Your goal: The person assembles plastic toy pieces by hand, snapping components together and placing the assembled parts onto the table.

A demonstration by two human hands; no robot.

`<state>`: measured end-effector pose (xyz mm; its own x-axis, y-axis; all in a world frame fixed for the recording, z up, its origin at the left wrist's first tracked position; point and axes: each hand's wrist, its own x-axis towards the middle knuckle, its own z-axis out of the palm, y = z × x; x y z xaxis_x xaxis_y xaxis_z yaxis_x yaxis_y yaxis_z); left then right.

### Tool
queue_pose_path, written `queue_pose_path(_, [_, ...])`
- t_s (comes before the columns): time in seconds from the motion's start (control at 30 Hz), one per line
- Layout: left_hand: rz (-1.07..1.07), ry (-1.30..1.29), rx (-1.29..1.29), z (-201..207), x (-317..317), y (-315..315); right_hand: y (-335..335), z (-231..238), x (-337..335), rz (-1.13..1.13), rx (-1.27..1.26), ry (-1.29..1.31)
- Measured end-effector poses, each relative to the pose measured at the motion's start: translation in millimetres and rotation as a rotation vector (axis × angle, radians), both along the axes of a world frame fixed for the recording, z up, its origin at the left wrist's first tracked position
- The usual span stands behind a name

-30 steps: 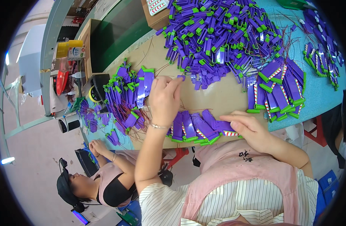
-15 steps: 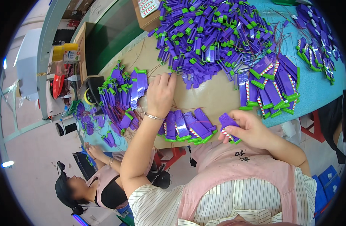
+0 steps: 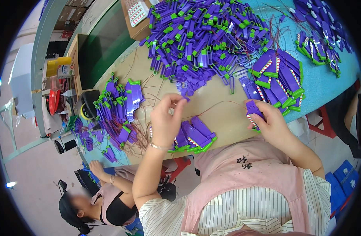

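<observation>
My right hand (image 3: 272, 120) grips a flat purple plastic part (image 3: 254, 109) with a red-and-white striped edge. A thin reddish wire (image 3: 223, 102) trails from near it to the left across the table. My left hand (image 3: 164, 120) is pinched round a small flat purple piece (image 3: 186, 99), mostly hidden by the fingers. Just beyond that hand lies a heap of similar small purple pieces (image 3: 195, 80). Between my hands, near the table edge, several purple parts with green ends (image 3: 195, 133) lie in a row, some with striped edges.
A big heap of purple-and-green clip-like parts (image 3: 204, 35) covers the far middle. Striped purple parts (image 3: 280, 80) are stacked at right, more purple parts (image 3: 324, 31) beyond. Wired parts (image 3: 119, 102) lie at left beside a black tape holder (image 3: 88, 104). A co-worker (image 3: 109, 196) sits at left.
My left hand has drawn back from the heap of small pieces, one now in its pinch. My right hand has moved right and away from me with the striped part. The view has shifted slightly.
</observation>
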<state>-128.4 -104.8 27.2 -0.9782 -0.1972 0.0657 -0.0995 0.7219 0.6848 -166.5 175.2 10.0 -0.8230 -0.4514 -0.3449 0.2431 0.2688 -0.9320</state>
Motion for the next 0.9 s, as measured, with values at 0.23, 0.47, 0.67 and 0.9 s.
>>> queue_pose_path(0.23, [-0.141,-0.023,0.549,13,26,69,-19,9,9,0.069,-0.401,-0.351])
queue_pose_path(0.47, [-0.169,0.129,0.194,14,24,84,-24,14,15,0.150,-0.192,0.045])
queue_pose_path(0.67, [-0.053,0.017,0.520,11,27,95,-25,10,17,0.117,-0.027,0.360])
queue_pose_path(0.9, [-0.119,-0.111,0.519,14,32,85,-22,10,8,0.284,-0.022,0.321])
